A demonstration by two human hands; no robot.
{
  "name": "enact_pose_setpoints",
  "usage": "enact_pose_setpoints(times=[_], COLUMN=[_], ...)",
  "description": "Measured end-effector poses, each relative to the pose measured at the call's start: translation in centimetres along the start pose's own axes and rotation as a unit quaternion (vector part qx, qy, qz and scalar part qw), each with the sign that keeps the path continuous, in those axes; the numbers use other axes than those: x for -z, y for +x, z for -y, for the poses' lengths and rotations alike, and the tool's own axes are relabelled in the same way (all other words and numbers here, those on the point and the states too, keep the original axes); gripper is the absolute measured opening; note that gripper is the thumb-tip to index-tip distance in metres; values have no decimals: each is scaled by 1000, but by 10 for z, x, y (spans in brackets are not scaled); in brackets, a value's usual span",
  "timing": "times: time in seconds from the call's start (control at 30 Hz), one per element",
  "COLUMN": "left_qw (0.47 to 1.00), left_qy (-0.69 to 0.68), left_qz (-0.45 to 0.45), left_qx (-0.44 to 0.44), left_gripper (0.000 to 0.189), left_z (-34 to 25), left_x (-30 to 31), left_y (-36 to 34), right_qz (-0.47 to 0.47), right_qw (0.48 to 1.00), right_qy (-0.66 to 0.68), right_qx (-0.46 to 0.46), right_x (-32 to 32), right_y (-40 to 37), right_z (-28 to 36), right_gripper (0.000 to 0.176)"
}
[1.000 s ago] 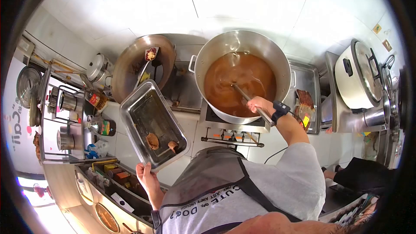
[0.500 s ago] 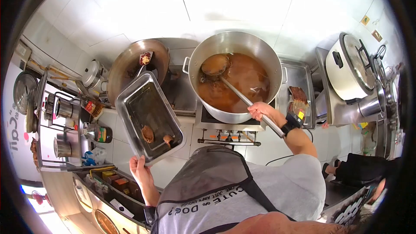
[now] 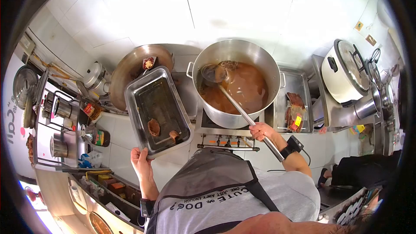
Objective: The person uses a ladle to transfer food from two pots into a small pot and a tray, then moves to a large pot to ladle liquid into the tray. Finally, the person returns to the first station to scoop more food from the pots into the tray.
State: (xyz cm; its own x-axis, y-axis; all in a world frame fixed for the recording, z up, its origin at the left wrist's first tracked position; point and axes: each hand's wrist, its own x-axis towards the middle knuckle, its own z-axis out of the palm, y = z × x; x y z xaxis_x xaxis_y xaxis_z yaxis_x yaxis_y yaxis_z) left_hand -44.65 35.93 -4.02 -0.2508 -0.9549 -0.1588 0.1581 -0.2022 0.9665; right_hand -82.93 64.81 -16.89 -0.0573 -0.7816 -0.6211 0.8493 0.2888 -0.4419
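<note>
"Gripping, right hand (image 3: 261, 131): which item?"
"One long-handled ladle (image 3: 238, 106), fingers closed round its shaft; bowl inside the large two-handled pot (image 3: 236, 46), at the brown liquid (image 3: 247, 86)."
"Left hand (image 3: 141, 158)?"
"One metal tray (image 3: 151, 97), near corner pinched, hand nearly shut. Contents: two brown pieces (image 3: 154, 127), towards the near end. Location: left of the pot."

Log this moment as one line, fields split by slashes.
left hand: grips metal tray / tray: two brown pieces / right hand: holds ladle / ladle: bowl in stockpot
</note>
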Motion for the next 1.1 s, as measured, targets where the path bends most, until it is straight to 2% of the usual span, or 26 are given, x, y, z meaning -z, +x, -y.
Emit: enact_pose_setpoints(times=[0.17,0.23,0.33,0.53,0.67,0.87,1.1], left_qw=[1000,999,999,998,997,994,992], left_qy=[6,4,31,49,56,53,74], left_qz=[4,34,18,34,51,75,64], left_qx=[1,4,-5,10,19,55,80], left_gripper=[13,11,12,12,11,10,15], left_z=[9,12,13,20,35,59,68], left_x=[9,16,10,6,1,-9,-31], left_y=[6,10,9,15,25,40,54], right_qz=[7,1,-13,-86,-117,-114,-122], right_qw=[1000,1000,1000,994,986,985,977], right_qy=[-2,-1,0,-64,-110,-123,-152], right_qx=[5,5,4,36,40,49,86], right_x=[-7,-13,-20,-40,-52,-70,-90], right_y=[-13,-20,-26,-46,-67,-88,-88], right_z=[-11,-13,-19,-26,-15,10,35], right_gripper=[18,17,15,15,15,14,13])
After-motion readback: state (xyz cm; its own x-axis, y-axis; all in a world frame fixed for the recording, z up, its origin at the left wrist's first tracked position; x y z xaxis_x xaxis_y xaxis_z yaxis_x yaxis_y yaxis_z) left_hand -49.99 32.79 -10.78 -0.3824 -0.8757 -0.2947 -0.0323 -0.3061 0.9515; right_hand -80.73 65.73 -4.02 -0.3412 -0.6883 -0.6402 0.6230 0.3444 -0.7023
